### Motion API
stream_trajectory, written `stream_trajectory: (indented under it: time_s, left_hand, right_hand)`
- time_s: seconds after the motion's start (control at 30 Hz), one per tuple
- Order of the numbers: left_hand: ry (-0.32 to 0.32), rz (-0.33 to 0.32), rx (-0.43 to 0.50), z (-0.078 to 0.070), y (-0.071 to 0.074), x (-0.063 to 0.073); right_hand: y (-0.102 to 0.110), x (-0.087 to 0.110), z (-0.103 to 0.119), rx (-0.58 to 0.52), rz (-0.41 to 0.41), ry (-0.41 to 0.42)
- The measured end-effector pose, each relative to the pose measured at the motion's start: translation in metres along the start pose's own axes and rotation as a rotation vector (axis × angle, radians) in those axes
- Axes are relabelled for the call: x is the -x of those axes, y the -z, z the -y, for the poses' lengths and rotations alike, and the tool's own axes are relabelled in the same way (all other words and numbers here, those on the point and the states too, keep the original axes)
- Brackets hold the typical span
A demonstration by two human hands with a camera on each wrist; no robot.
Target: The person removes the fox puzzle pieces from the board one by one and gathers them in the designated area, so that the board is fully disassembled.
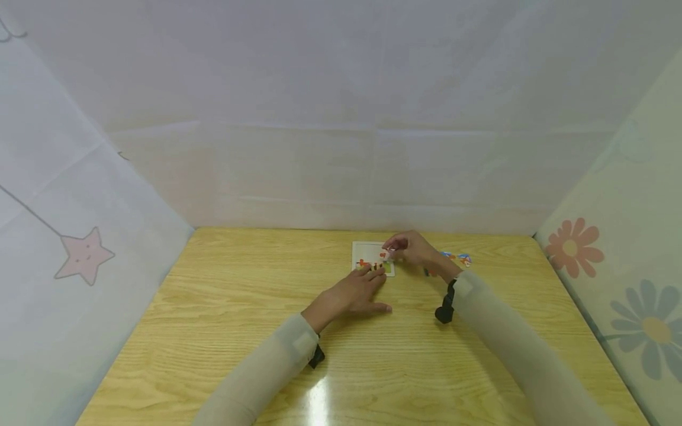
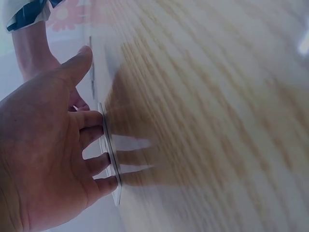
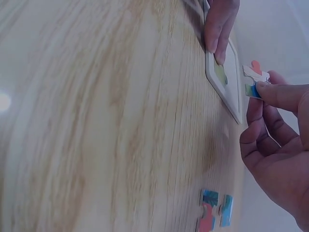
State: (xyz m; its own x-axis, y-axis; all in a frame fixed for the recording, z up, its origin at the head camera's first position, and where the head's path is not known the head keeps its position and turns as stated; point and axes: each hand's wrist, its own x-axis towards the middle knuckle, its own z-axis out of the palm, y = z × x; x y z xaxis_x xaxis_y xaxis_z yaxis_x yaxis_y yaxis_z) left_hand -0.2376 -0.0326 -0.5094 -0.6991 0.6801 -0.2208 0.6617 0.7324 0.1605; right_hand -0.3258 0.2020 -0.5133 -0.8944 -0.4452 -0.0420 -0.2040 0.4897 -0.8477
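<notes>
A white-framed puzzle board [image 1: 367, 247] lies flat near the table's far side, with a few colourful pieces in its near part. My left hand [image 1: 358, 294] rests its straight fingertips on the board's near edge, thumb spread to the side. Between thumb and fingers my right hand [image 3: 277, 116] pinches a jigsaw piece [image 3: 255, 79], with red, white and blue-green on it, held just above the board's right side. In the head view that piece is partly hidden by the right hand [image 1: 412, 248].
Loose puzzle pieces [image 1: 465, 259] lie on the wooden table [image 1: 256, 296] to the right of the board, some partly behind the right wrist. Pale cloth walls [image 1: 298, 171] stand at the back and both sides. Each wrist carries a black device [image 1: 445, 309].
</notes>
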Motion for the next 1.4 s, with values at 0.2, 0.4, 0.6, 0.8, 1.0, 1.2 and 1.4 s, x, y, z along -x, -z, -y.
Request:
stream_trajectory:
  time_s: [0.2, 0.4, 0.6, 0.8, 1.0, 1.2, 1.4]
  left_hand:
    - [0.008, 0.007, 0.018, -0.001, -0.002, 0.002]
    - [0.015, 0.015, 0.034, -0.001, -0.003, 0.001]
    - [0.017, 0.003, 0.028, -0.001, -0.004, 0.001]
    - [0.018, -0.001, 0.026, -0.003, -0.004, 0.001]
    - [0.032, -0.003, 0.013, -0.005, -0.005, 0.0]
    - [0.033, -0.005, -0.005, -0.007, -0.005, 0.001]
    - [0.035, -0.016, 0.01, -0.008, -0.006, 0.0]
  right_hand:
    - [0.008, 0.009, -0.003, -0.008, 0.025, 0.04]
    - [0.019, 0.02, -0.007, 0.006, 0.046, 0.046]
    - [0.027, 0.031, -0.009, -0.01, 0.055, 0.056]
    - [0.035, 0.044, -0.01, -0.007, 0.063, 0.033]
    - [0.045, 0.057, -0.015, 0.02, 0.068, 0.045]
    - [0.054, 0.067, -0.022, 0.042, 0.06, 0.048]
    - [0.063, 0.077, -0.033, 0.052, 0.056, 0.035]
